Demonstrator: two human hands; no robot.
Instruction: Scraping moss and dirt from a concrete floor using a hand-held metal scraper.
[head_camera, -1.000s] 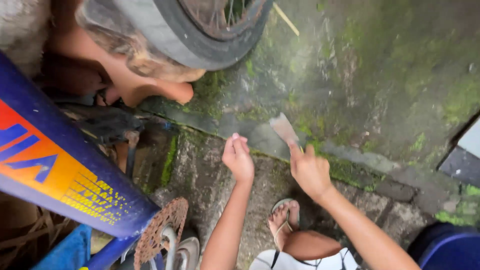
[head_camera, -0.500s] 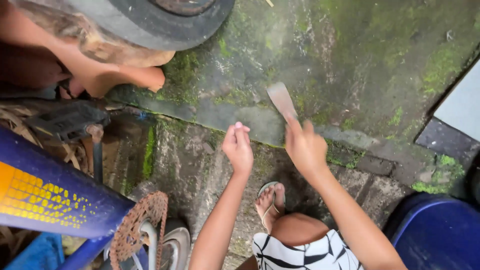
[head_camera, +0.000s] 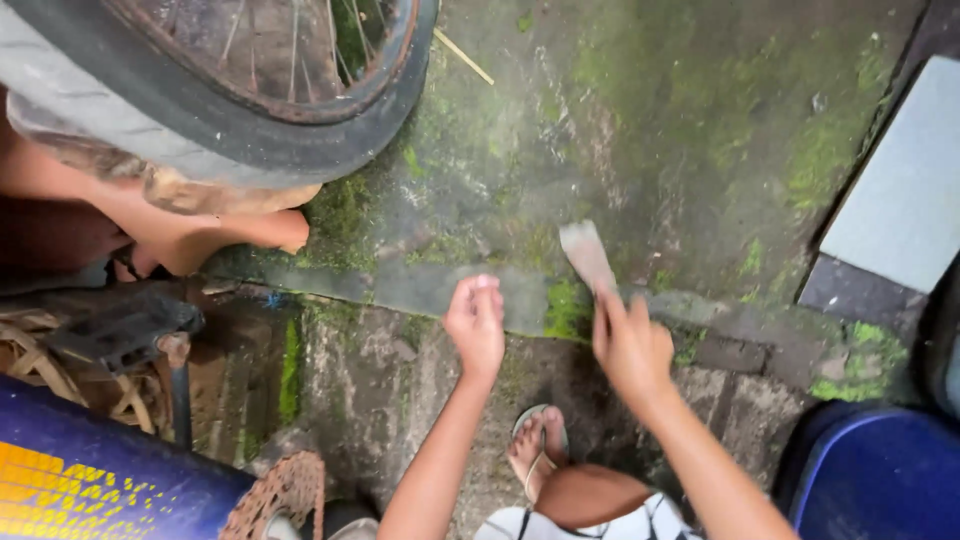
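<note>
My right hand (head_camera: 632, 350) grips a flat grey-brown blade (head_camera: 586, 255) by its lower end. Its wide tip points away from me over the mossy wet concrete (head_camera: 640, 120). To its left my left hand (head_camera: 477, 322) is raised with the fingertips pinched together, and I see nothing between them. Both hands hover above a stone ledge (head_camera: 400, 380). My foot in a sandal (head_camera: 535, 445) rests on the ground below them.
A bicycle wheel with a worn tyre (head_camera: 330, 130) fills the top left, above another person's bare leg (head_camera: 200, 235). A black pedal (head_camera: 120, 325), a blue frame tube (head_camera: 90, 480) and a rusty chainring (head_camera: 285, 495) lie lower left. A grey slab (head_camera: 905, 190) and a blue container (head_camera: 875, 475) sit at right.
The view has shifted, so more of the wheel shows and the blue frame sits lower left. My right hand keeps hold of the blade; my left fingers stay pinched.
</note>
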